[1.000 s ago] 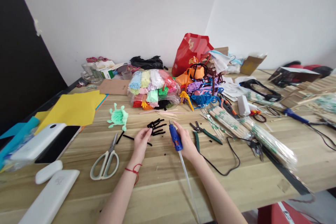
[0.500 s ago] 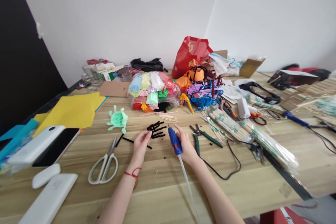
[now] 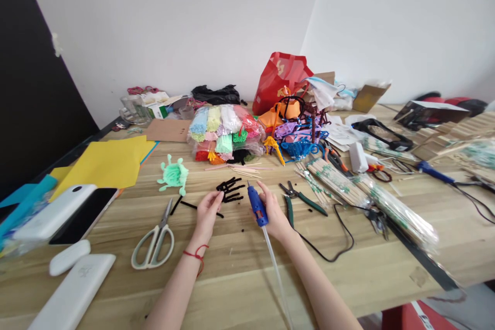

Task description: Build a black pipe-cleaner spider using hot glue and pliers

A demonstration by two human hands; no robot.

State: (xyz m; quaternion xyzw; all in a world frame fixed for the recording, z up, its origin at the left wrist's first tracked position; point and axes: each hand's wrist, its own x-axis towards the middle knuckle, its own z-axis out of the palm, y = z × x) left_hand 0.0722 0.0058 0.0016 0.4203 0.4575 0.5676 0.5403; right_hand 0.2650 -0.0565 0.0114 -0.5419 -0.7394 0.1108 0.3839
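Between the fingertips of my left hand (image 3: 209, 211) is a black pipe-cleaner piece (image 3: 232, 190), shaped like a skeletal hand with several prongs pointing right. My right hand (image 3: 274, 214) is closed around a blue hot glue gun (image 3: 257, 206). Its nozzle points up, just right of the prongs and apart from them; a clear glue stick (image 3: 274, 263) trails from its back end. Black pipe-cleaner strips (image 3: 189, 206) lie left of my left hand. Farther left sit a mint-green fuzzy figure (image 3: 173, 175) with several legs and white-handled scissors (image 3: 153, 240).
Green-handled pliers (image 3: 303, 201) and a black cable (image 3: 340, 255) lie right of my right hand. Packs of wooden sticks (image 3: 394, 211) stretch beyond them. Bagged colored pipe cleaners (image 3: 224, 134) and a red bag (image 3: 280, 82) stand behind. Yellow sheets (image 3: 104, 165), a phone (image 3: 83, 216) and white cases (image 3: 73, 294) are left.
Almost nothing differs. The camera view has shifted very slightly; both hands keep their hold and place.
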